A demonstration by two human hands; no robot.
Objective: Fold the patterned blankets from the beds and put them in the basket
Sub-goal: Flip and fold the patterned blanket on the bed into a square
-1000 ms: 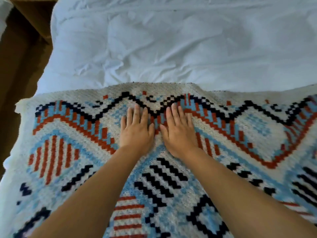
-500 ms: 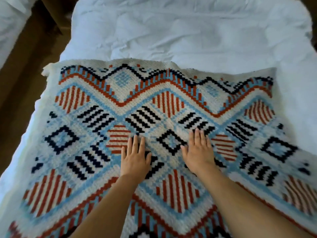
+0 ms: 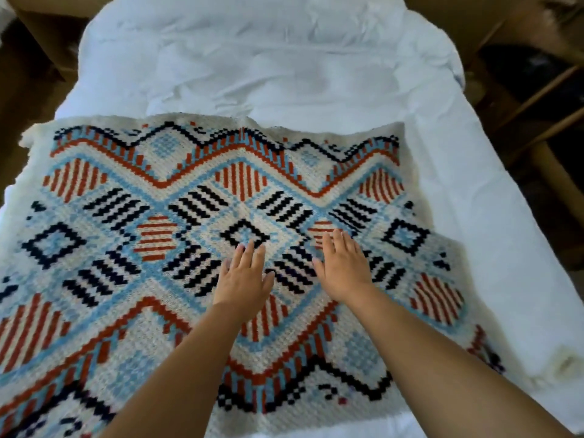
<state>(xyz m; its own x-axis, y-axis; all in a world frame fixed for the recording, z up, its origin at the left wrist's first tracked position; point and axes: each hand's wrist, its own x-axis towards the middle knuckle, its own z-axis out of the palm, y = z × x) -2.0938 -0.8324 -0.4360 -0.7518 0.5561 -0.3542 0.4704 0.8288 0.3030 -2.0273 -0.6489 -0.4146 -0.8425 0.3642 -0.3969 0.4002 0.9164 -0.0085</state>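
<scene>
A patterned blanket [image 3: 132,216] in cream, light blue, rust red and black lies spread flat across the near part of a white bed [image 3: 284,64]. My left hand [image 3: 245,279] rests palm down near the blanket's middle, fingers together and extended. My right hand [image 3: 343,267] lies flat just to its right, fingers slightly spread. Neither hand grips the fabric. No basket is in view.
Brown floor shows along the left side of the bed [image 3: 28,77]. Wooden furniture with slats [image 3: 534,90] stands close at the bed's right side. White bedding [image 3: 493,248] extends to the right of the blanket.
Both hands have slid back from the blanket's far edge toward its middle and moved apart. The view has pulled back, so more of the blanket and bed shows.
</scene>
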